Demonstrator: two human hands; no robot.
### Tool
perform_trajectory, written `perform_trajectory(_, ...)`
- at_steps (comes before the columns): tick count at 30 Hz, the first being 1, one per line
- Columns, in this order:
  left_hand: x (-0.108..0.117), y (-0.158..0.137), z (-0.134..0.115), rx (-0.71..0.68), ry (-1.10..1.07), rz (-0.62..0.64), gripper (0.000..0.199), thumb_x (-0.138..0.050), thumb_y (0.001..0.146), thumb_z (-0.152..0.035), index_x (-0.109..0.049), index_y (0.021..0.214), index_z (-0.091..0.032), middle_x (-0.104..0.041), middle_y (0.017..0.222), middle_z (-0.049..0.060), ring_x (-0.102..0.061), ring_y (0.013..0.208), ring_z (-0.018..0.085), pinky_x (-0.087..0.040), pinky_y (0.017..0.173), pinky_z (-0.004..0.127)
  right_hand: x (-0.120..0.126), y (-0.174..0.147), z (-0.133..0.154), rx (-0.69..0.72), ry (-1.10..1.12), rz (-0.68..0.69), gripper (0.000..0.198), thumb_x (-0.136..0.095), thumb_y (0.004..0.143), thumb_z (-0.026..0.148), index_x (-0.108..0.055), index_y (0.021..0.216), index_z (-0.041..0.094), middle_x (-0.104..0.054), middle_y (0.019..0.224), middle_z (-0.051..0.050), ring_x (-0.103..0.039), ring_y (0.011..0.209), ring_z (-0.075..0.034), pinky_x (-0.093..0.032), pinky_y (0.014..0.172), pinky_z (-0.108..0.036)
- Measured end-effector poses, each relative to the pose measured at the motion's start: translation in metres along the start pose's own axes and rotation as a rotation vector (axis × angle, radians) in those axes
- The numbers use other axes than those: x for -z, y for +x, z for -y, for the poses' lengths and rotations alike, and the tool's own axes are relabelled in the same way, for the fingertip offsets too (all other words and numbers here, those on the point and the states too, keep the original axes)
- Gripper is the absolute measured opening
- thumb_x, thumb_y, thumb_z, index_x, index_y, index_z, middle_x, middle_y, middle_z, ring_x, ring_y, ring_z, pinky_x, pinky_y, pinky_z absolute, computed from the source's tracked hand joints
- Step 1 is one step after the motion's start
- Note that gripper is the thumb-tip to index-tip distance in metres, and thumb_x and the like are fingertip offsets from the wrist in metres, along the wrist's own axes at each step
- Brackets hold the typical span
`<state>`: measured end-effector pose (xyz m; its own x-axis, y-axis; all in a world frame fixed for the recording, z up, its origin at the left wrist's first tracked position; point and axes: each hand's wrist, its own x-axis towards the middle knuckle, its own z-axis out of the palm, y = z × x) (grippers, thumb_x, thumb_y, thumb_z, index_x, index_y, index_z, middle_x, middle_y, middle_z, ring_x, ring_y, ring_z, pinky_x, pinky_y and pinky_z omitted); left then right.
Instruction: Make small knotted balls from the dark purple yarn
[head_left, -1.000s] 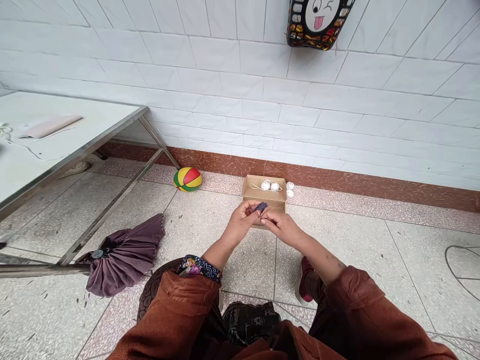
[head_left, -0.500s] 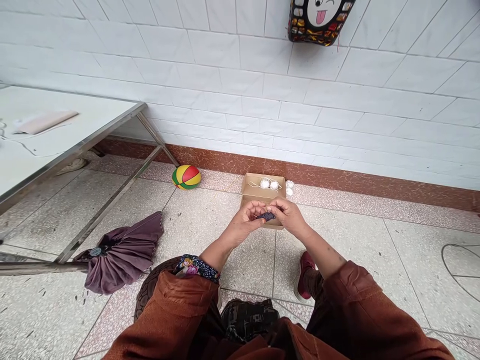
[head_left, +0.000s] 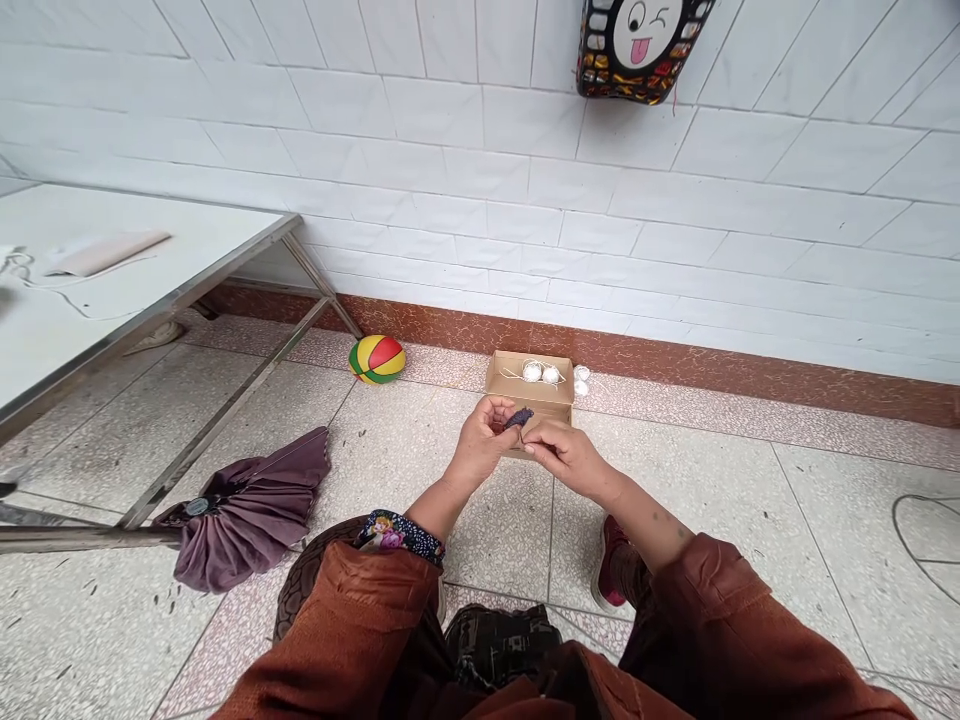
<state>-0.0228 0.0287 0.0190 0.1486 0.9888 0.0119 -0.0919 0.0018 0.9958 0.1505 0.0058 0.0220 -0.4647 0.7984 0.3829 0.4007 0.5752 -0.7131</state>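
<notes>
My left hand (head_left: 480, 440) is closed round a small dark blue-purple piece (head_left: 519, 418) that looks like knitted or crocheted fabric. It sticks up between the thumb and fingers. My right hand (head_left: 571, 457) is pinched at its lower edge, thumb and forefinger close together; whatever lies in the pinch is too small to make out. Just beyond both hands, an open cardboard box (head_left: 496, 375) stands on the floor, partly hidden by them. White yarn balls (head_left: 532, 372) with loose strands lie in its far part.
Two more small white balls (head_left: 581, 380) sit right of the box. To the left are a colourful ball (head_left: 377, 359), a folded purple umbrella (head_left: 255, 510) and a metal-framed table (head_left: 225, 225). A black basket (head_left: 592, 75) hangs on the tiled wall. A wire loop (head_left: 900, 530) lies right.
The dark piece has turned more upright in my left hand. My right hand has dropped from its top to its lower edge. The view has shifted slightly.
</notes>
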Motion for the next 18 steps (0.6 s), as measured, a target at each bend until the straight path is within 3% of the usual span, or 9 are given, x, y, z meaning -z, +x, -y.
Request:
perform_trajectory(4,-0.001,-0.004,-0.001,-0.057,0.085,0.166,0.044,-0.074,0.067,-0.016,-0.053,0.105,-0.021,-0.058,0.079,-0.003,-0.053,0.072,0.011,-0.038,0.068,0.026,0.013,0.005,-0.008,-0.049,0.001,-0.115,0.019,-0.057,0.095,0.035,-0.07,0.089,0.023,-0.062,0.078,-0.003,-0.059,0.072,-0.017,-0.049,0.068,-0.03)
perform_trajectory(9,-0.003,-0.01,-0.005,-0.016,-0.115,0.33,0.046,-0.074,0.072,-0.021,-0.055,0.114,-0.022,-0.056,0.081,-0.003,-0.053,0.074,0.011,-0.04,0.07,0.025,0.013,0.01,-0.015,-0.168,0.092,-0.211,0.018,-0.059,0.092,0.031,-0.068,0.08,0.022,-0.063,0.074,-0.001,-0.059,0.073,-0.017,-0.047,0.07,-0.029)
perform_trajectory(13,-0.003,-0.011,-0.006,0.054,-0.226,0.3,0.041,-0.075,0.074,-0.025,-0.062,0.112,-0.021,-0.063,0.093,0.002,-0.057,0.086,0.014,-0.044,0.077,0.026,0.0,0.008,-0.017,-0.254,0.194,-0.169,0.02,-0.05,0.094,0.029,-0.062,0.082,0.02,-0.062,0.074,0.0,-0.058,0.068,-0.015,-0.046,0.066,-0.027)
perform_trajectory(18,-0.003,-0.005,0.003,0.091,-0.249,0.104,0.028,-0.074,0.071,-0.023,-0.068,0.098,-0.018,-0.068,0.091,0.002,-0.059,0.084,0.013,-0.046,0.08,0.027,-0.01,0.003,-0.019,-0.272,0.085,-0.078,0.016,-0.049,0.096,0.03,-0.06,0.09,0.02,-0.059,0.072,0.001,-0.054,0.064,-0.014,-0.042,0.062,-0.025)
